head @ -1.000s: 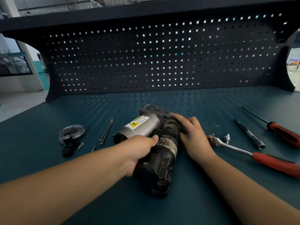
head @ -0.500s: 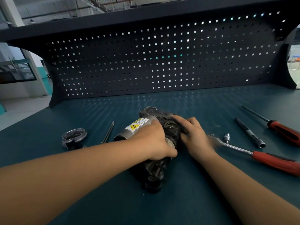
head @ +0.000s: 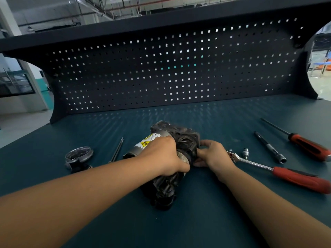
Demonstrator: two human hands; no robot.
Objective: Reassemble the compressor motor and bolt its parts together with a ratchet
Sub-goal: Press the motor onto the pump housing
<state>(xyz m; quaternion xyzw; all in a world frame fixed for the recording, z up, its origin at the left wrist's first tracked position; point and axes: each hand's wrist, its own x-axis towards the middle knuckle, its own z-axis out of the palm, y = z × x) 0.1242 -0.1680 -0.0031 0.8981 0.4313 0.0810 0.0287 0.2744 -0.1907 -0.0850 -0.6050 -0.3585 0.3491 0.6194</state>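
Teal workbench top [head: 206, 221] with a dark pegboard panel [head: 179, 68] behind carries the compressor motor [head: 185, 140], which lies on its side at the middle of the bench, in front of the person. The left hand [head: 164, 156] is curled over the top of it where the silver can meets the dark housing, gripping firmly. The right hand [head: 213, 154] pinches the housing's right flank between thumb and bent fingers. This looks like the mating step: the parts are being pressed and squared together, with no bolt visibly in place. The silver can's long axis runs diagonally, its free end facing left and slightly toward the person, while a dark limb reaches from the housing toward the person. Next, one hand would have to let go without letting the joint shift. It could fetch the long bolts [head: 117, 150] lying left of the motor, then the ratchet [head: 265, 166] resting just right of it, beside a small socket [head: 245, 153].
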